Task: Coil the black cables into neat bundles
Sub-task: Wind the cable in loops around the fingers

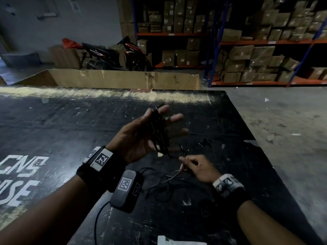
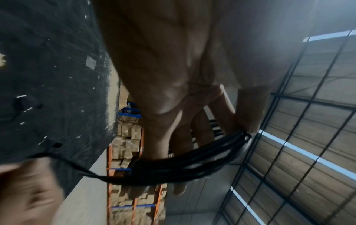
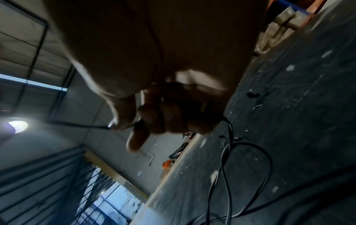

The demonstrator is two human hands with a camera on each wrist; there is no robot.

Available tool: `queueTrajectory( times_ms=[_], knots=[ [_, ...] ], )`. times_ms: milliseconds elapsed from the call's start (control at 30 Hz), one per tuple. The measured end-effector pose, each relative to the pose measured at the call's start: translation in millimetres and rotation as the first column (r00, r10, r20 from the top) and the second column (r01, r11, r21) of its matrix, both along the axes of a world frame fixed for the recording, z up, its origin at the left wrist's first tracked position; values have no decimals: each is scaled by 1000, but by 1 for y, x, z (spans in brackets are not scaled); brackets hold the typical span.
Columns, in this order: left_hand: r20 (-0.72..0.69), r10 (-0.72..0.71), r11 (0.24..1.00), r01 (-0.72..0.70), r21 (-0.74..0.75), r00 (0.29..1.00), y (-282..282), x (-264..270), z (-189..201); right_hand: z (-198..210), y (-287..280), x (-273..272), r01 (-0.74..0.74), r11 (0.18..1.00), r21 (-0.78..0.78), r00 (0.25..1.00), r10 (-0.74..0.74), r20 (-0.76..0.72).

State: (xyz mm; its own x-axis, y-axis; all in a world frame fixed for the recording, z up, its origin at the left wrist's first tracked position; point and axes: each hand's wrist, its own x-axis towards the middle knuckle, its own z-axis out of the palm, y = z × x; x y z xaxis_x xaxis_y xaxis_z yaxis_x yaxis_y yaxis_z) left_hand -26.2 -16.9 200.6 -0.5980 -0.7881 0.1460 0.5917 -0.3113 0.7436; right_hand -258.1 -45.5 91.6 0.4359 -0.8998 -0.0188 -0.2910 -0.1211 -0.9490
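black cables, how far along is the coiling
Partly done. Several loops of black cable already lie wound across the left hand, whose fingers are spread to hold the coil's shape. In hand: the right hand pinches the free strand, feeding it toward the coil. Left: loose cable lies tangled on the black table, and no finished bundle shows.

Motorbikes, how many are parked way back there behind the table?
2. One motorbike leans by the cardboard boxes on the left, and a second motorbike stands just right of it, beside the shelves. More may hide in the dark.
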Motion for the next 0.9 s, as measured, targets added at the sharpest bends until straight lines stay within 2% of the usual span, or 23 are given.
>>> queueTrajectory(
  times_ms=[133,233,300,367,533,600,733,900],
  knots=[
    [214,-123,992,122,18,969,20,-12,-23,26,-32,-10,101,987,-123,992,-109,-65],
    [396,-111,992,123,-4,912,30,-19,-45,62,-40,-7,27,981,-190,981,-63,-183],
    [449,-112,993,114,22,887,29,-22,-50,86,-38,-2,-17,982,-190,971,-29,-236],
    [488,-79,997,65,46,869,27,-25,-49,105,-32,2,-41,984,-175,969,-4,-246],
    [545,155,983,-183,-4,824,12,-20,-53,129,-7,5,-117,971,-209,972,68,-224],
    [518,234,962,-272,-4,823,4,-12,-52,126,5,5,-108,968,-226,985,73,-158],
    [325,360,910,-406,84,875,-10,-4,-39,98,26,5,-26,991,-128,990,43,134],
    [129,446,882,-459,107,886,-22,1,-21,45,42,12,-124,989,86,945,92,313]
  ],
)
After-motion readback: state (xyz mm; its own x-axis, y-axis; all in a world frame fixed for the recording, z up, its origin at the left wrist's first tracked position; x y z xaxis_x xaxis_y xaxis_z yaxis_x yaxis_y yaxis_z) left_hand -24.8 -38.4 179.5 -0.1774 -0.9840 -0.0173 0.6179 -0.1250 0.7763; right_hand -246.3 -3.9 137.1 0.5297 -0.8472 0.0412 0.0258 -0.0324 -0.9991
